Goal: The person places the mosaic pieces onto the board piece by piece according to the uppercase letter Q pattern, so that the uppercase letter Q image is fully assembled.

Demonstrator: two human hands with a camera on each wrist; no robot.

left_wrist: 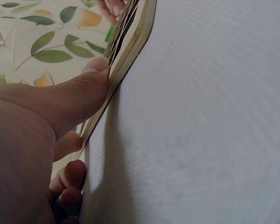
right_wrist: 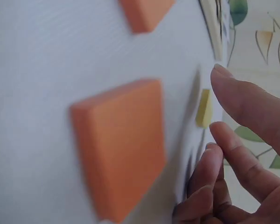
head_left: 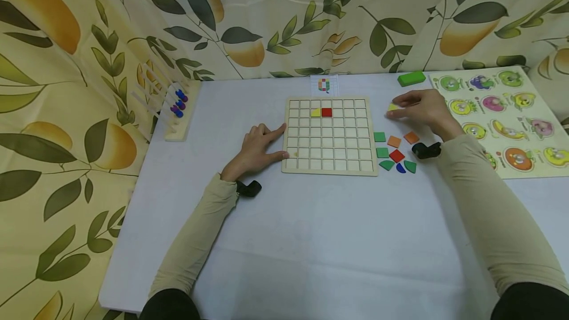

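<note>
A square wooden grid board (head_left: 330, 168) lies on the white table. My left hand (head_left: 255, 151) rests at its left side, thumb and index finger stretched apart and touching the edge; the other fingers are bent. On the grid, a yellow triangle (head_left: 316, 112) sits beside a red square (head_left: 326, 112). My right hand (head_left: 424, 110) is right of the board, thumb and index finger around a small yellow piece (right_wrist: 204, 108). In the right wrist view a gap shows between those fingertips, with the piece just beyond them. An orange square (right_wrist: 126, 144) lies close to this hand.
Green, red, blue and orange pieces (head_left: 397, 155) lie right of the board. A pattern card (head_left: 324, 84) is behind it. A green block (head_left: 411, 79) and a fruit picture board (head_left: 484, 122) are at the right. A pegged bead stand (head_left: 188, 112) stands at the left edge.
</note>
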